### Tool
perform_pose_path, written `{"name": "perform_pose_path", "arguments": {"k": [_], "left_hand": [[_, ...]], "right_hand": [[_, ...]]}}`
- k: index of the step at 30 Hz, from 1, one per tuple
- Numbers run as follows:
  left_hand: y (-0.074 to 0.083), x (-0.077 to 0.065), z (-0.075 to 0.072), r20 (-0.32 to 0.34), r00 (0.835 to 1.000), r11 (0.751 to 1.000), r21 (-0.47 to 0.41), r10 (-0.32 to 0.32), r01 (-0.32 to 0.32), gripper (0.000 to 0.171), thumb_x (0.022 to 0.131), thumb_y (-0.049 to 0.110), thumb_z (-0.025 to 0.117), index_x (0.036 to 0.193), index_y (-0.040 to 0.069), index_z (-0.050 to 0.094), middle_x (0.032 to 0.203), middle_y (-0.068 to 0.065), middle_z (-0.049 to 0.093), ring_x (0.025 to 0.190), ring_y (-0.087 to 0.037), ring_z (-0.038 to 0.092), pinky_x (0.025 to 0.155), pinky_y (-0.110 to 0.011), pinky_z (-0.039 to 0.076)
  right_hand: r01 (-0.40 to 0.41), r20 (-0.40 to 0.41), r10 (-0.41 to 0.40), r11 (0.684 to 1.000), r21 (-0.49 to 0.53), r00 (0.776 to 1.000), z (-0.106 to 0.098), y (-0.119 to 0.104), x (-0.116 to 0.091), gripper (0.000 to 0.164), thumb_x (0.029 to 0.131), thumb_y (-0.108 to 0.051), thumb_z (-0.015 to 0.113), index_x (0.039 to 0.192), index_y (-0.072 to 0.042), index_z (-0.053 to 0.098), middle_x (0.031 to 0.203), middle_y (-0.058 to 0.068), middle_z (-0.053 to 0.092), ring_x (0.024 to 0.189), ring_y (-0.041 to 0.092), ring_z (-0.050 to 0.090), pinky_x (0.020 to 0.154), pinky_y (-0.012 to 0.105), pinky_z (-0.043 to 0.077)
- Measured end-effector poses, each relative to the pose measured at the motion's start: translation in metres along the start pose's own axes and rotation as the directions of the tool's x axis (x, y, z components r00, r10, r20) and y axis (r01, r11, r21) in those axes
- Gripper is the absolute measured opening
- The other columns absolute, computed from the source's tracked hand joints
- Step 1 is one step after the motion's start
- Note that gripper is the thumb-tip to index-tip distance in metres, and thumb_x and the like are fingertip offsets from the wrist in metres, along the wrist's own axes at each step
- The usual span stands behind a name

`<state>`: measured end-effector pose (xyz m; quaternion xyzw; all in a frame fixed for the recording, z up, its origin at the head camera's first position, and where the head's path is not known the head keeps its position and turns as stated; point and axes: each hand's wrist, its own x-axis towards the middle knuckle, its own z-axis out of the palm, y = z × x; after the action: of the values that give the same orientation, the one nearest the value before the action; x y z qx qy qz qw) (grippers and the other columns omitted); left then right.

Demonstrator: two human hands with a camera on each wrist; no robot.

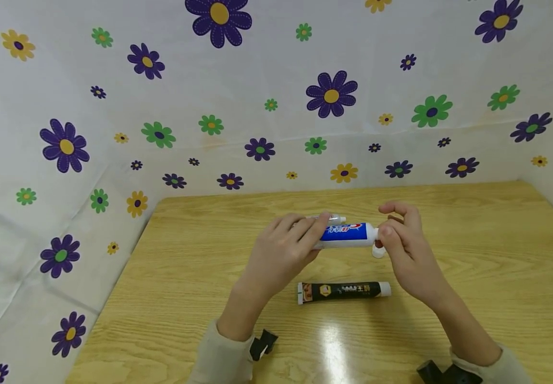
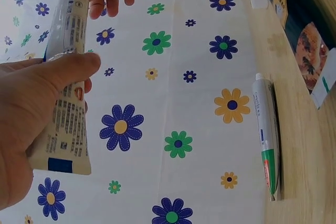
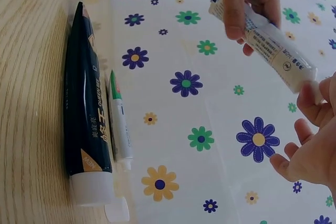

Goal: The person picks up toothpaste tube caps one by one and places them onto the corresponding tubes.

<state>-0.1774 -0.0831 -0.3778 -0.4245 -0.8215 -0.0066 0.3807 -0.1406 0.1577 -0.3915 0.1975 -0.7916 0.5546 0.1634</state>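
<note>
My left hand [image 1: 283, 245] grips a blue and white toothpaste tube [image 1: 346, 234], held level above the table with its capped end toward the right. In the left wrist view, the thumb lies across the printed back of the tube [image 2: 68, 108]. The thumb and fingers of my right hand [image 1: 408, 253] pinch the white cap [image 3: 311, 92] at the tube's end, while its other fingers stay off it. Behind the held tube lies a smaller white and green tube [image 3: 120, 121], its narrow nozzle uncovered and partly hidden by the left hand in the head view.
A black toothpaste tube [image 1: 344, 290] with a white cap lies nearer me on the wooden table [image 1: 185, 298]. A loose white cap [image 1: 378, 252] rests on the table just below the right fingers. Flower-printed cloth [image 1: 267, 69] hangs behind and at both sides.
</note>
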Motion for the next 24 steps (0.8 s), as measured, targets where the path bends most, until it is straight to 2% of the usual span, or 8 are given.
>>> {"name": "perform_pose_path", "arguments": {"k": [5, 12, 15, 18, 19, 22, 24], "left_hand": [[-0.001, 0.000, 0.000, -0.018, 1.000, 1.000, 0.009, -0.002, 0.002, 0.055, 0.084, 0.023, 0.081, 0.134, 0.009, 0.063, 0.112, -0.001, 0.073, 0.101, -0.020, 0.066, 0.090, -0.033, 0.054], [-0.006, -0.004, 0.001, 0.003, 0.999, 0.999, -0.016, -0.037, 0.037, 0.058, 0.081, 0.026, 0.085, 0.132, 0.009, 0.064, 0.111, -0.002, 0.073, 0.101, -0.021, 0.066, 0.086, -0.033, 0.056], [-0.010, -0.006, 0.001, 0.023, 0.998, 0.998, -0.030, -0.058, 0.058, 0.060, 0.078, 0.026, 0.087, 0.130, 0.008, 0.064, 0.108, -0.002, 0.073, 0.100, -0.022, 0.066, 0.086, -0.034, 0.056], [-0.013, -0.008, 0.000, 0.051, 0.996, 0.995, -0.064, -0.075, 0.078, 0.059, 0.079, 0.025, 0.086, 0.131, 0.010, 0.064, 0.108, -0.002, 0.073, 0.100, -0.022, 0.066, 0.087, -0.036, 0.056], [-0.014, -0.008, 0.000, 0.069, 0.994, 0.992, -0.088, -0.081, 0.087, 0.058, 0.081, 0.026, 0.084, 0.132, 0.010, 0.063, 0.110, -0.002, 0.072, 0.101, -0.022, 0.065, 0.088, -0.036, 0.055], [-0.018, -0.010, -0.001, 0.166, 0.980, 0.972, -0.187, -0.109, 0.139, 0.055, 0.086, 0.030, 0.079, 0.135, 0.011, 0.061, 0.113, -0.004, 0.070, 0.104, -0.022, 0.064, 0.092, -0.038, 0.054], [-0.022, -0.014, -0.001, 0.270, 0.953, 0.937, -0.277, -0.137, 0.214, 0.054, 0.090, 0.033, 0.074, 0.137, 0.012, 0.059, 0.115, -0.005, 0.069, 0.103, -0.021, 0.063, 0.090, -0.037, 0.053]], "right_hand": [[-0.008, 0.015, 0.008, 1.000, 0.007, 1.000, -0.001, -0.002, 0.000, 0.033, 0.106, -0.005, 0.036, 0.079, 0.000, 0.053, 0.136, 0.013, 0.032, 0.111, 0.030, 0.041, 0.084, 0.018, 0.039], [-0.007, 0.028, 0.007, 1.000, 0.009, 1.000, -0.005, 0.000, 0.001, 0.033, 0.107, -0.005, 0.036, 0.080, 0.001, 0.053, 0.139, 0.013, 0.030, 0.112, 0.030, 0.040, 0.086, 0.021, 0.038], [0.000, 0.025, 0.000, 1.000, 0.020, 1.000, -0.009, 0.002, 0.002, 0.032, 0.106, -0.004, 0.036, 0.079, 0.001, 0.053, 0.140, 0.015, 0.031, 0.123, 0.031, 0.033, 0.103, 0.039, 0.032], [0.005, 0.031, -0.006, 0.999, 0.033, 1.000, -0.012, 0.003, 0.003, 0.032, 0.106, -0.004, 0.037, 0.080, 0.001, 0.055, 0.140, 0.017, 0.031, 0.132, 0.032, 0.022, 0.108, 0.059, 0.018], [0.005, 0.036, -0.006, 1.000, 0.029, 0.999, -0.012, 0.004, 0.003, 0.032, 0.106, -0.005, 0.037, 0.080, 0.001, 0.055, 0.140, 0.015, 0.031, 0.130, 0.031, 0.027, 0.108, 0.058, 0.020], [0.002, 0.031, -0.003, 1.000, 0.018, 1.000, -0.014, 0.007, 0.003, 0.032, 0.106, -0.004, 0.036, 0.082, 0.002, 0.055, 0.140, 0.008, 0.032, 0.115, 0.023, 0.040, 0.101, 0.037, 0.034], [0.001, 0.021, -0.001, 1.000, 0.000, 1.000, -0.017, 0.009, 0.003, 0.032, 0.107, -0.005, 0.035, 0.082, 0.003, 0.054, 0.140, 0.003, 0.032, 0.104, 0.018, 0.044, 0.089, 0.024, 0.038]]}}
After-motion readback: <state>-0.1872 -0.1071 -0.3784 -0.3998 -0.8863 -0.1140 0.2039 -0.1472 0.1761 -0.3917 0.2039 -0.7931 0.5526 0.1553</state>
